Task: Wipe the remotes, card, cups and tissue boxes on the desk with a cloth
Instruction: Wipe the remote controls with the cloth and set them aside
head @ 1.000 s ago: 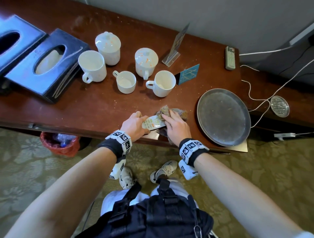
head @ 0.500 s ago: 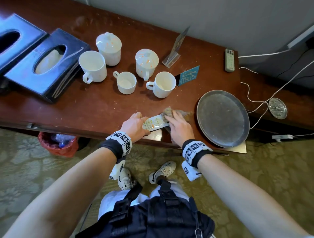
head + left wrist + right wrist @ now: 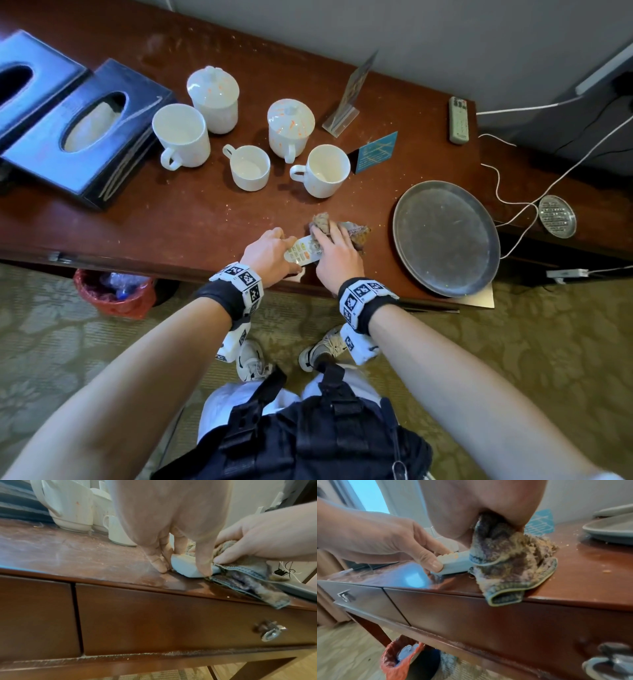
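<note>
A white remote [image 3: 303, 253] lies near the desk's front edge. My left hand [image 3: 274, 248] pinches its near end between thumb and fingers. My right hand [image 3: 334, 250] grips a crumpled brown-grey cloth [image 3: 356, 233] and presses it on the remote's far end. The wrist views show the remote [image 3: 187, 568] [image 3: 455, 562] and the cloth [image 3: 248, 577] [image 3: 513, 563], one cloth corner hanging over the desk edge. A second remote [image 3: 459, 120] lies at the back right. A blue card [image 3: 376, 152] leans by several white cups [image 3: 250, 168]. Two dark tissue boxes [image 3: 85, 133] sit far left.
A round metal tray [image 3: 445, 240] lies right of my hands, overhanging the front edge. Also here: a small metal dish [image 3: 556, 216], white cables [image 3: 507, 192], a clear sign stand [image 3: 346, 109], and a red-lined bin [image 3: 113, 291] below the desk. The drawer front has a metal handle [image 3: 269, 631].
My right hand has slid the cloth a little right and then back left over the remote. The left hand keeps its hold on the near end.
</note>
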